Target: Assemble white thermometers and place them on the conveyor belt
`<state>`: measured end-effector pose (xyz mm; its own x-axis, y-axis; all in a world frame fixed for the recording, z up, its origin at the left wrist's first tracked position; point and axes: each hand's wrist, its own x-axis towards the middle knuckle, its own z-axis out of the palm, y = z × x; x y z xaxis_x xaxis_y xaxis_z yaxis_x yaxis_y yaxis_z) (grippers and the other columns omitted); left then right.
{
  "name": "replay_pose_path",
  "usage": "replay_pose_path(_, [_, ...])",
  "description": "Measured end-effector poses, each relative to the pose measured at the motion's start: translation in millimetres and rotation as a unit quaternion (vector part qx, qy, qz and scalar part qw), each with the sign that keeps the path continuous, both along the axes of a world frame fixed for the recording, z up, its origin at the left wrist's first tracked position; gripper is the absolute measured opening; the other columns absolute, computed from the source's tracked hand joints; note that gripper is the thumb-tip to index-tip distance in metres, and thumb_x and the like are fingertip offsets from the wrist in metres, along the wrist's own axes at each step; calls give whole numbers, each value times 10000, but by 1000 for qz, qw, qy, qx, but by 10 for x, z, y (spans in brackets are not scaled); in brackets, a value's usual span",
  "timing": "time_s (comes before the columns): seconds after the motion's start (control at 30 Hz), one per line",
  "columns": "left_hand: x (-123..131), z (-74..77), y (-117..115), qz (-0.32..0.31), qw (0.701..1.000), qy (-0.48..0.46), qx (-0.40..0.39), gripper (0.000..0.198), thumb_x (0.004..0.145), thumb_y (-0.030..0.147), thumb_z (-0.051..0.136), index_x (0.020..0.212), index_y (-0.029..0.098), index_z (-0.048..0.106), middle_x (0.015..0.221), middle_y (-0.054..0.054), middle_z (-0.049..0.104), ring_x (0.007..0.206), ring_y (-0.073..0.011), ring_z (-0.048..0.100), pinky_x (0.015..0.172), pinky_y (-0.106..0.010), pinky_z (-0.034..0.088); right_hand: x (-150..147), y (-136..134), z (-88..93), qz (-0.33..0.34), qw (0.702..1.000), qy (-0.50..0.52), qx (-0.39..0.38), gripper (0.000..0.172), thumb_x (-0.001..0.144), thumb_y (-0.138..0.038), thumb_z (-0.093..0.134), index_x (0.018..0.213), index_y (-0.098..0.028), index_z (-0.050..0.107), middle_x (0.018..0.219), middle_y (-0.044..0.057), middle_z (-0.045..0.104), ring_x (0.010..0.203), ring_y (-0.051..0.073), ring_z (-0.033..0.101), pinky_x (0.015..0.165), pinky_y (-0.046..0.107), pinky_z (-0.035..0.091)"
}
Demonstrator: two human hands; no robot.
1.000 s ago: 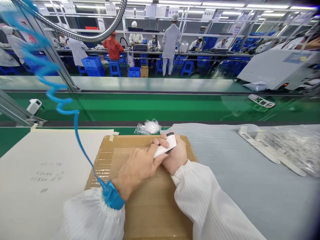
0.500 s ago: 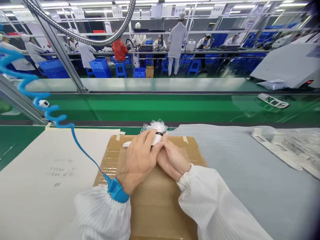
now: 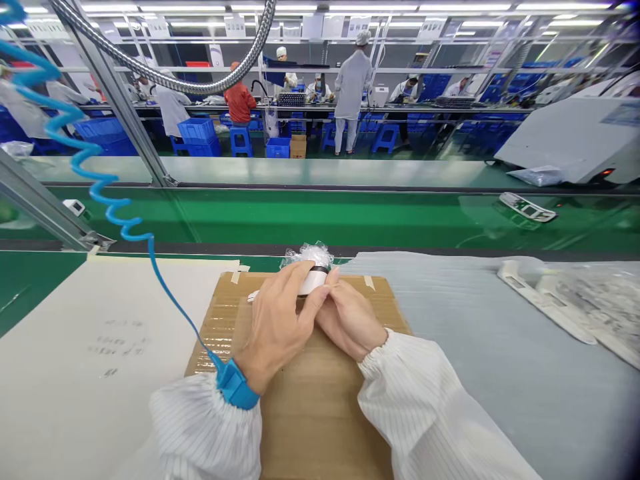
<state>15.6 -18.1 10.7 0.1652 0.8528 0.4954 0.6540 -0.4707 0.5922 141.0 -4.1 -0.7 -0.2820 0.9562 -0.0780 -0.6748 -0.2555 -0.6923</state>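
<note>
My left hand (image 3: 277, 327), with a blue wrist strap (image 3: 233, 385) at its cuff, and my right hand (image 3: 347, 321) both grip a white plastic part (image 3: 313, 281) with a black end. Most of the part is hidden by my fingers, and only its thin tip shows to the left at the far side of my left hand. My hands rest over a flattened cardboard sheet (image 3: 310, 413). A crumpled transparent plastic bag (image 3: 307, 255) lies just beyond my fingertips.
A coiled blue cord (image 3: 100, 180) rises from the strap. A white paper sheet (image 3: 100, 333) lies left, a grey mat (image 3: 465, 373) right, with white plastic parts (image 3: 543, 300) on it. Beyond runs a green conveyor belt (image 3: 320, 220); co-workers (image 3: 353, 83) stand farther back.
My hands have closed around the white part, covering most of its length, and moved towards the plastic bag. The view has shifted slightly since the oldest frame.
</note>
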Motion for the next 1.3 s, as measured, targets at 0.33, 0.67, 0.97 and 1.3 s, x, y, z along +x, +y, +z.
replay_pose_path(0.33, [88,16,-87,52,991,34,117,303,988,313,517,1246,165,579,1232,-116,675,1144,-239,627,969,-384,501,-160,-121,130,-17,999,32,-33,199,845,-396,726,884,-206,683,930,50,724,1104,229,635,1012,405,515])
replay_pose_path(0.67, [-278,-119,206,-22,990,121,77,406,968,446,537,1272,179,562,1201,-108,692,1066,-254,638,910,-394,485,217,85,109,21,996,71,57,268,928,-475,614,922,-211,661,913,3,636,1040,173,618,1052,346,467])
replay_pose_path(0.97, [-123,67,89,-34,891,-222,-394,654,968,648,251,680,173,596,444,3,479,376,-104,388,407,-229,281,137,98,20,-58,997,-3,59,198,867,-287,710,1061,-250,691,1124,21,713,1069,182,640,1003,373,502])
replay_pose_path(1.3, [-107,99,73,1,913,-200,-355,535,940,634,399,776,177,625,572,-10,588,464,-113,486,448,-226,326,131,108,58,-67,997,26,35,353,886,-550,641,1083,-257,660,1131,26,701,1067,186,638,999,376,500])
